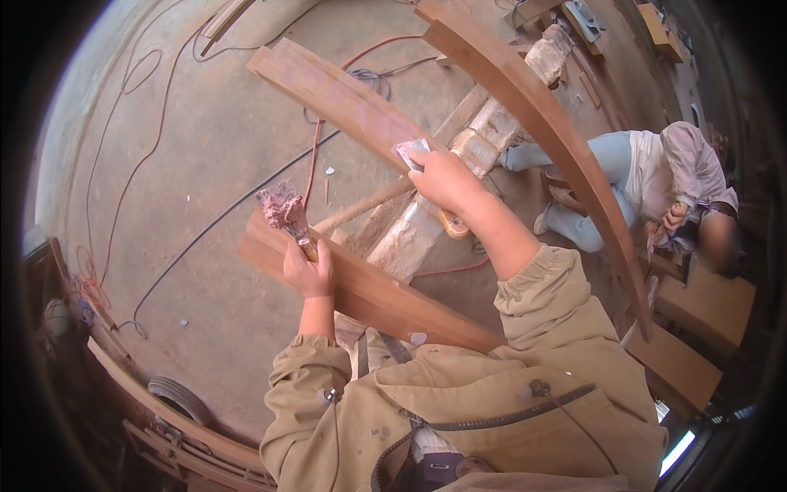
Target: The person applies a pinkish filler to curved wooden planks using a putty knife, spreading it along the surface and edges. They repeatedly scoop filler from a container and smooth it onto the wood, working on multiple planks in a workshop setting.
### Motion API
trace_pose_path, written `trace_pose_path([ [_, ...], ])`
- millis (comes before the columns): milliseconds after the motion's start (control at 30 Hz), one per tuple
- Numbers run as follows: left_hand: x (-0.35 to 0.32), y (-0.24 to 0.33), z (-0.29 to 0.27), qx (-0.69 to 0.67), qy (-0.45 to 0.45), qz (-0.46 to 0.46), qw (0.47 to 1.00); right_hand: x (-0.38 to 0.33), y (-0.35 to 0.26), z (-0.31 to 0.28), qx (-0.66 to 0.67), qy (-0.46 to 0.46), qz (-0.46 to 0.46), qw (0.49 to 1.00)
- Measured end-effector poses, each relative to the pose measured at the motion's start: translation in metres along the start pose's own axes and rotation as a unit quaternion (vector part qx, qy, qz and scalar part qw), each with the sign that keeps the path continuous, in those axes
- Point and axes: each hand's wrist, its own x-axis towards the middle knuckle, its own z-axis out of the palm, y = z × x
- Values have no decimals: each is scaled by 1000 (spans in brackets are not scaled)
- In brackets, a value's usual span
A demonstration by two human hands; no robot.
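Observation:
My left hand [310,271] is closed round the handle of a putty knife [301,231], held up over the near wooden beam [385,295]. A lump of pinkish putty [283,207] sits on its blade. My right hand [447,180] grips a second putty knife [412,153], whose blade carries pink putty and lies at the top of the middle wooden beam [336,98]. Below that hand an orange-brown handle end [452,224] shows. Whether the blade touches the wood, I cannot tell.
A long curved beam [541,94] arches on the right. A pale, crusted timber support [402,238] runs beneath the beams. Beyond the curved beam, a co-worker [648,172] bends low. Hoses and cables [238,201] cross the floor; a tyre [179,399] lies at lower left.

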Motion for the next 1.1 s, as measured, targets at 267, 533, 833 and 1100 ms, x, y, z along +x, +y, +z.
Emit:
trace_pose_path([
  [267, -1, 0, -2, 10, -7, -9, 1000, -13, -15, -23, 50, -1, -34, 998],
  [533, 2, 6, -2, -12, 3, 4, 1000, -15, 13, -15, 7, -98, -80, 992],
  [833, 1, 1, -1, 1, 8, 9, 1000, -17, 53, -5, -109, 2, -65, 992],
  [1100, 1, 4, -2, 2, -13, -12, 1000, 0, 32, -13, -36, 10, -21, 999],
])
